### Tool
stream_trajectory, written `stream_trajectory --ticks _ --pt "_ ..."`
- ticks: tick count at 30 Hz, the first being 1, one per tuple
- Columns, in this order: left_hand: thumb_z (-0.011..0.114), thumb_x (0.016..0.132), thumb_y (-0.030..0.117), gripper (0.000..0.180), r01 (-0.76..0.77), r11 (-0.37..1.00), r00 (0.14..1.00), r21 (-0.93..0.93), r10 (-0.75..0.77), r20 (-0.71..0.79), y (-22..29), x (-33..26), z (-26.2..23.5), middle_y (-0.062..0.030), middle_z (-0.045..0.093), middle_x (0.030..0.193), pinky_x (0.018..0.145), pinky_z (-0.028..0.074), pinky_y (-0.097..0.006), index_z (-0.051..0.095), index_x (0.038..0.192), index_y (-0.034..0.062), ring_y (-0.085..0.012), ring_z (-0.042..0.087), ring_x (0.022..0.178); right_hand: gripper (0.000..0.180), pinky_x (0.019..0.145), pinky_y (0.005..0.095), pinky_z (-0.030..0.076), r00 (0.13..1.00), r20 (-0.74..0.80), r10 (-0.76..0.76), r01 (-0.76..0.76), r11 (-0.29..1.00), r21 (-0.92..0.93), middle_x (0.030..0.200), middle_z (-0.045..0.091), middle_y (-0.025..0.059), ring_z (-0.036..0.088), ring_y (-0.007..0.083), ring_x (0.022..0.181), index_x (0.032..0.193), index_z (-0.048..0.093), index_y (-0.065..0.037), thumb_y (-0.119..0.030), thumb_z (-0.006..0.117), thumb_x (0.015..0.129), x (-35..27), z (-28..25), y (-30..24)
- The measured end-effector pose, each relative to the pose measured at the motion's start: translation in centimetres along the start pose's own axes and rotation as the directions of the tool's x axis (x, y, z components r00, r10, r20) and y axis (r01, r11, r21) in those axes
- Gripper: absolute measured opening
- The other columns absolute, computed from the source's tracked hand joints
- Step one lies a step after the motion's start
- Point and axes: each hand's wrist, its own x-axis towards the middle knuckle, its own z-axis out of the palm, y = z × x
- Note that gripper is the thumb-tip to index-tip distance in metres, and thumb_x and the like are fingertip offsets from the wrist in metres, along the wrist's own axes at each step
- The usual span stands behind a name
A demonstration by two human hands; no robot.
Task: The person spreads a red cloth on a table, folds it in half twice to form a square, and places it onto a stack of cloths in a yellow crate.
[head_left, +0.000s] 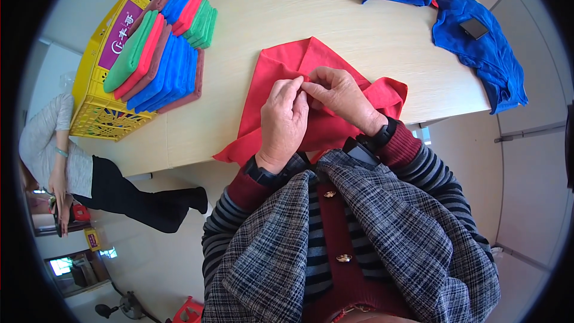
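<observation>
A red cloth (pixel 281 63) lies spread and rumpled on the table in front of me, its near edge hanging toward my lap. Over its middle, my left hand (pixel 283 121) is closed in a pinch, thumb and fingertips together. Against those fingertips my right hand (pixel 344 97) pinches too, its thumb and forefinger meeting the left ones. A small bit of the red cloth seems caught between them, though the fingers mostly cover that spot. The right part of the cloth is bunched up beside my right wrist.
Folded green, red, brown and blue cloths (pixel 161 72) are stacked at the left of the pale table (pixel 239 18), against a yellow plastic crate (pixel 113 122). Blue cloths (pixel 472 48) lie at the right, one under a dark flat object (pixel 473 28). A person (pixel 54 137) stands beyond the crate.
</observation>
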Motion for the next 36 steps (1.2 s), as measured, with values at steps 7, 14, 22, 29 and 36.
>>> stream_trajectory --ticks 7,14,22,29,36 --pt "0.065 0.089 0.005 0.007 -0.001 0.992 0.985 0.126 -0.021 0.169 -4.6 5.3 -0.1 -0.0163 0.067 0.095 0.07 0.054 -0.043 0.067 0.094 0.0011 -0.0367 0.066 0.083 0.015 0.064 0.0227 0.053 0.999 0.007 0.039 -0.038 0.998 -0.045 0.079 0.066 0.0005 0.064 0.0067 0.071 0.098 0.065 0.001 -0.015 0.063 0.099 -0.9 -1.4 0.1" --pt "0.072 0.084 0.018 0.015 -0.167 0.897 0.934 0.408 0.012 0.356 -16.2 11.2 5.6 -0.0152 0.07 0.091 0.079 0.052 -0.046 0.07 0.09 0.0048 -0.0351 0.067 0.087 0.014 0.061 0.0318 0.053 0.993 -0.001 -0.119 0.116 0.973 -0.197 0.071 0.065 0.0099 0.066 0.0147 0.065 0.098 0.066 0.003 -0.009 0.064 0.091 -2.7 -0.5 1.7" --pt "0.066 0.078 0.013 0.014 0.116 0.901 0.736 0.419 -0.361 0.573 -16.6 13.3 6.0 -0.0172 0.07 0.09 0.081 0.053 -0.043 0.068 0.09 0.0057 -0.0368 0.067 0.089 0.015 0.067 0.0326 0.052 0.979 0.114 -0.168 0.196 0.929 -0.314 0.075 0.065 0.0109 0.065 0.0158 0.07 0.101 0.065 0.002 -0.008 0.066 0.091 -4.8 -2.0 0.6" --pt "0.061 0.078 0.006 0.009 0.23 0.959 0.866 0.169 -0.28 0.415 -16.3 16.0 -0.2 -0.0156 0.068 0.083 0.074 0.053 -0.038 0.063 0.086 0.0031 -0.0296 0.067 0.083 0.009 0.07 0.0249 0.051 0.988 0.079 -0.133 0.141 0.983 -0.119 0.079 0.064 0.0032 0.063 0.0096 0.074 0.1 0.065 0.002 -0.003 0.064 0.093 -7.2 -5.7 -5.6" --pt "0.063 0.079 0.006 0.016 0.22 0.961 0.944 0.168 -0.253 0.212 -10.4 22.2 -11.3 -0.0101 0.069 0.08 0.07 0.053 -0.033 0.069 0.094 0.0018 -0.0195 0.067 0.074 0.006 0.07 0.024 0.05 0.907 -0.015 -0.42 0.333 0.74 -0.584 0.08 0.065 0.0029 0.061 0.0085 0.074 0.095 0.066 0.001 -0.003 0.063 0.092 -8.0 -10.8 -14.4"
